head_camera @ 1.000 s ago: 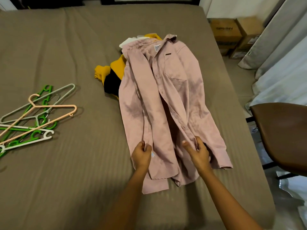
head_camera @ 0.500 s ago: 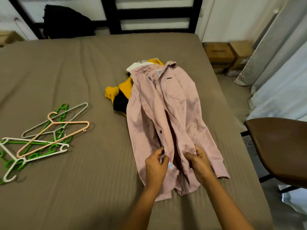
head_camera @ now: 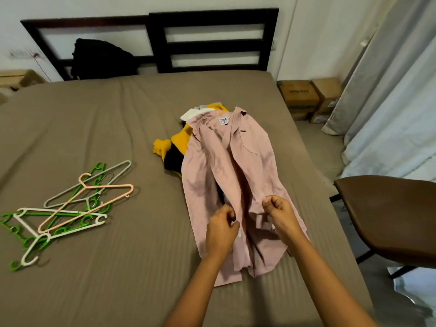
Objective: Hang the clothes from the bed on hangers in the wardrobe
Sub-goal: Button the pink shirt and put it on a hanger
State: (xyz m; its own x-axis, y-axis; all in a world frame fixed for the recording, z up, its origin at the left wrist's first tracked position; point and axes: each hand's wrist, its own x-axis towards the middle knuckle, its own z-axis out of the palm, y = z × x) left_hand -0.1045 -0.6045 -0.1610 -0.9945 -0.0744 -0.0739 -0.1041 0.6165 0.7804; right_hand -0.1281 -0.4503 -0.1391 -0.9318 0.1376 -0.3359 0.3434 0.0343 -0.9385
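A pink shirt (head_camera: 212, 175) lies lengthwise on the bed (head_camera: 118, 279), collar toward the headboard (head_camera: 212, 46) and hem toward the person. Both hands are on its lower front. The left hand (head_camera: 220, 232) has its fingers curled and pinches the edge of one front panel. The right hand (head_camera: 282, 215) pinches the edge of the other panel between thumb and bent fingers and holds it slightly raised off the bed. Between the two edges the shirt gapes open and shows a dark strip.

Under the shirt's upper part lie more clothes: a yellow garment (head_camera: 162, 147) with a black portion sticks out to the left, and a white garment (head_camera: 191, 113) shows by the collar. Well apart from them on the left of the bed lies a loose pile of hangers (head_camera: 26, 246) – green, white and grey ones, with a peach hanger (head_camera: 94, 204) across the top.

A black garment (head_camera: 101, 57) is draped over the headboard. On the floor in the corner beyond the bed stand two cardboard boxes (head_camera: 299, 97), touching side by side – both closed, so what they hold cannot be seen. Pale curtains (head_camera: 389, 90) hang beside them, and a brown chair (head_camera: 389, 215) stands by the bed's right edge.
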